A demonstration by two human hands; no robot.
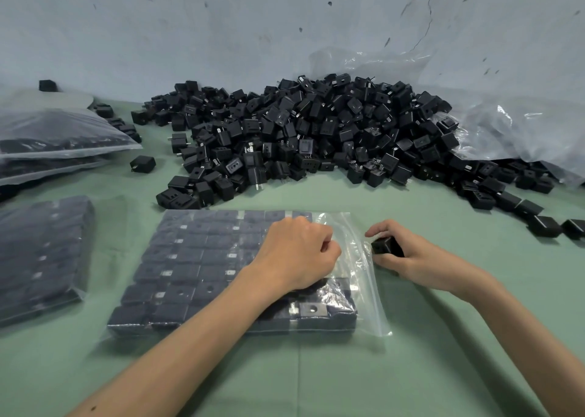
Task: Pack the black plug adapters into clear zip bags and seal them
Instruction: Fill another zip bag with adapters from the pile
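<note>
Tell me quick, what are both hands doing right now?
Left hand: curled, pinching the clear zip bag near its open side.
Right hand: holding one black plug adapter.

A bench (411, 369) covered in flat, pale green material fills the near and middle scene, with a thin straight seam (299, 385) running towards the near edge. Behind it stands a pale grey-blue wall (221, 30), flecked with dark marks and a thin crack (429, 11) at the far right. Crumpled clear plastic sheeting (512, 125) is heaped against the wall at the far right.
</note>
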